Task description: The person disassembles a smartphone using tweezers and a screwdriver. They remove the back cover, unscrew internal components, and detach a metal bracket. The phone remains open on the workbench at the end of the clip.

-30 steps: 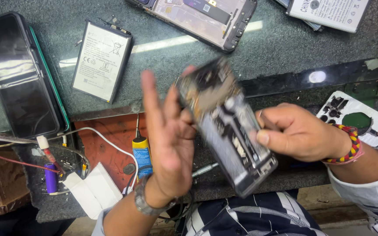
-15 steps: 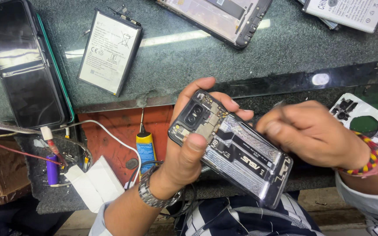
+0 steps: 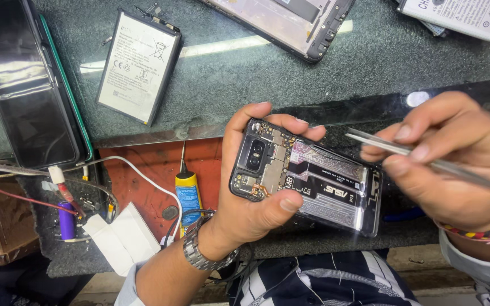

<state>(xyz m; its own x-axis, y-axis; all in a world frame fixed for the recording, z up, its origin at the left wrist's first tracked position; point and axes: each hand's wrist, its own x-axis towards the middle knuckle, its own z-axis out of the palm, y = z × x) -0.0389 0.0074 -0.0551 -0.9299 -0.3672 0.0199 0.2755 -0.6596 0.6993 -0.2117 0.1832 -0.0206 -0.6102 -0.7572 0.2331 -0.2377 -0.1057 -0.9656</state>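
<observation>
Resting in left hand (image 3: 245,198), opened phone (image 3: 307,175) (tweezers (image 3: 381,144) beside).

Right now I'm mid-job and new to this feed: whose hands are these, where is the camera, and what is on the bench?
There is no machine here, only a person's two bare hands. The single picture comes from a camera worn on that person's head, looking down at a workbench.

The left hand, with a metal wristwatch, grips an opened phone with its back cover off, so the circuit board and camera module show. The right hand, wearing a beaded bracelet, pinches metal tweezers with the tips just above the phone's upper edge.

On the green bench top lie a loose flat battery, a dark phone at the far left and another opened phone at the top. Nearer the person are a red mat, a small glue tube and a white cable.
</observation>
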